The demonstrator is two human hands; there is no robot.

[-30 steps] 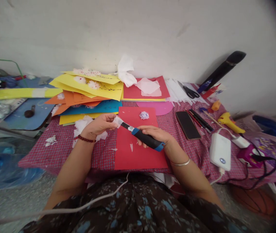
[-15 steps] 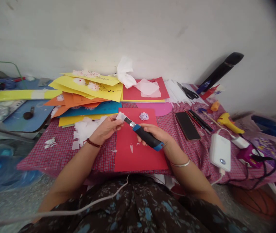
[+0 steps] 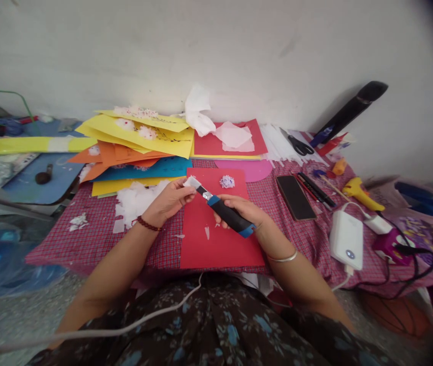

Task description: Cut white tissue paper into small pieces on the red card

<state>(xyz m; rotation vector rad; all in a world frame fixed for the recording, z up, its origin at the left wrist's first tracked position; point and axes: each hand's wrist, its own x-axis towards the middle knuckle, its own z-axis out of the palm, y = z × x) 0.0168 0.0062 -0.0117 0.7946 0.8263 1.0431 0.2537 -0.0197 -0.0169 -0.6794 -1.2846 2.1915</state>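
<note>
My right hand [image 3: 241, 209] is wrapped round the black and blue handle of a utility knife [image 3: 228, 213], its blade pointing up and to the left. Between the fingers of my left hand [image 3: 173, 199] is a small piece of white paper [image 3: 192, 181], and the knife's blade lies against it. Below both hands a red sheet of paper [image 3: 220, 249] lies on the checked cloth, with a few white scraps on it. A purple-and-white paper flower [image 3: 227, 181] sits near the sheet's top edge. White paper pieces [image 3: 136, 201] are heaped beside my left wrist.
Decorated yellow cards [image 3: 171, 142] and orange and blue sheets are stacked at the back left. On the right lie scissors [image 3: 300, 145], a phone [image 3: 296, 198], pens [image 3: 317, 189], a yellow glue gun [image 3: 362, 194] and a white power bank [image 3: 346, 239] with cables.
Both hands stay almost in place, with the white paper and the knife still held. The whole view has shifted very slightly.
</note>
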